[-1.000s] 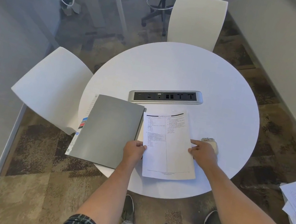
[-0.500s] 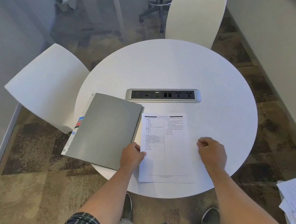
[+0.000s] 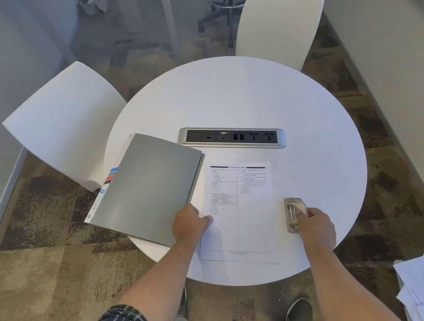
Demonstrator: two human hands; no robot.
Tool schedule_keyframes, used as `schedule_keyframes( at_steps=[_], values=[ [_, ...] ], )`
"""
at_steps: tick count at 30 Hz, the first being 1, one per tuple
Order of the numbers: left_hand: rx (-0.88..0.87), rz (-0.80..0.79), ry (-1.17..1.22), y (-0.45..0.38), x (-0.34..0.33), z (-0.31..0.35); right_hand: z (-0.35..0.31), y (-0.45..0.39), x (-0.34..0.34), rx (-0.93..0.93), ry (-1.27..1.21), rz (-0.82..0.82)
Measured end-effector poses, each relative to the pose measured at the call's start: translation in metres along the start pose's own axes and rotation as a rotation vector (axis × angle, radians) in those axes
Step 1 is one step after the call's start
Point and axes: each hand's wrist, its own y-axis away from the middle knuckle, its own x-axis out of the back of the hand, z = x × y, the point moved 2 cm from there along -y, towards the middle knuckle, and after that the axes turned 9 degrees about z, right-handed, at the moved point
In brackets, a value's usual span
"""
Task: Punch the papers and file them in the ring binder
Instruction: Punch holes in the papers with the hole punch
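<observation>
Head camera looks down on a round white table point(image 3: 243, 96). A printed sheet point(image 3: 241, 215) lies flat near its front edge, long axis running away from the person, heading at the far end. Left hand point(image 3: 189, 223) presses loosely curled fingers on the sheet's left edge, just beside a closed grey binder point(image 3: 148, 186). Right hand point(image 3: 315, 226) curls over a metal hole punch point(image 3: 292, 213) at the sheet's right edge, its length parallel to the page.

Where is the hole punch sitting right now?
The hole punch lies on the round table, just right of the printed sheet, under the right hand.
</observation>
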Motion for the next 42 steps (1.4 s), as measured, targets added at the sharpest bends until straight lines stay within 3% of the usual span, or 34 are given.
schedule_keyframes(
  at_steps=[9,16,23,31,42],
  values=[
    [-0.045,-0.029,-0.15,0.009,-0.012,0.023,-0.008,0.002,0.005,-0.035,-0.018,-0.027],
    [-0.093,0.035,-0.236,0.014,-0.019,0.025,-0.011,0.001,0.009,0.0,-0.019,-0.075],
    [0.014,0.07,-0.224,0.017,-0.03,0.036,-0.013,0.004,0.005,0.021,-0.018,-0.073],
    [0.119,-0.011,-0.289,0.017,-0.041,0.056,-0.011,0.005,0.002,0.068,0.003,-0.062],
    [0.001,0.032,-0.375,0.027,-0.051,0.048,-0.014,0.005,0.001,0.065,0.0,-0.015]
  ],
)
